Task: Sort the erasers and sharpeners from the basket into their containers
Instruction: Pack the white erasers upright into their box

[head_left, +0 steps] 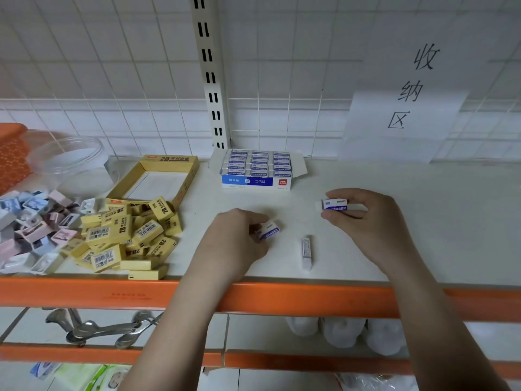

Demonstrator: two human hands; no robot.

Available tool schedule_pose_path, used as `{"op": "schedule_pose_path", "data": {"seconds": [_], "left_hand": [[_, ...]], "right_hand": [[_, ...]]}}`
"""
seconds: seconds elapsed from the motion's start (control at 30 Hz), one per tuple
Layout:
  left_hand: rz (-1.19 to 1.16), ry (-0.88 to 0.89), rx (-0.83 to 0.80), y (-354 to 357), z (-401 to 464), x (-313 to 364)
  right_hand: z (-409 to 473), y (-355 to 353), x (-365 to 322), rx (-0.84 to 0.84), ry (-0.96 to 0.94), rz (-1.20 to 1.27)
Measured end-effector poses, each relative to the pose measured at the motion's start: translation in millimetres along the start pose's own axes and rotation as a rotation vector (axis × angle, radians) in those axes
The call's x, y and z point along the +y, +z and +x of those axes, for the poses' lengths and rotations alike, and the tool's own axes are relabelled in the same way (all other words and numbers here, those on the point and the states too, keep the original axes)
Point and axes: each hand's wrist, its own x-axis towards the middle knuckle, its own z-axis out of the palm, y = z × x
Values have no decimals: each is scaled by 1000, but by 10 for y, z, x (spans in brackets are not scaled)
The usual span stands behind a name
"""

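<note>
L hand [239, 235] pinched white eraser [267, 230]; R hand [363, 218] pinched 2nd eraser [335, 206]. Risk: blue box [255, 182] looked full, insert could jam, drop.

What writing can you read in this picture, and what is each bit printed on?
"收纳区": paper sign on the wall.
"ERASER": eraser in the right hand.
"ERASER": eraser in the left hand.
"ERASER": erasers packed in the blue box.
"CLASSIC", "deli": blue box front; its other print is too small.
"2B": yellow box; the rest is blurred.
"2B": yellow erasers; barcodes unreadable.
Lone eraser: print unreadable.
</note>
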Motion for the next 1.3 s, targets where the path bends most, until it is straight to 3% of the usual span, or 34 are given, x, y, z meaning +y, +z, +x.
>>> {"op": "schedule_pose_path", "data": {"seconds": [0.33,0.53,0.7,1.3], "left_hand": [[-144,-92,277,-346,194,-378],[-191,-121,323,-506,323,-500],[-188,-153,394,-556,379,-604],[-63,-180,376,-596,385,-926]], "right_hand": [[660,261,-439,-91,-159,-200],[1261,633,-498,-199,-230,-447],[1555,977,-420,-221,-250,-488],[1701,1505,-403,-260,-202,-585]]}}
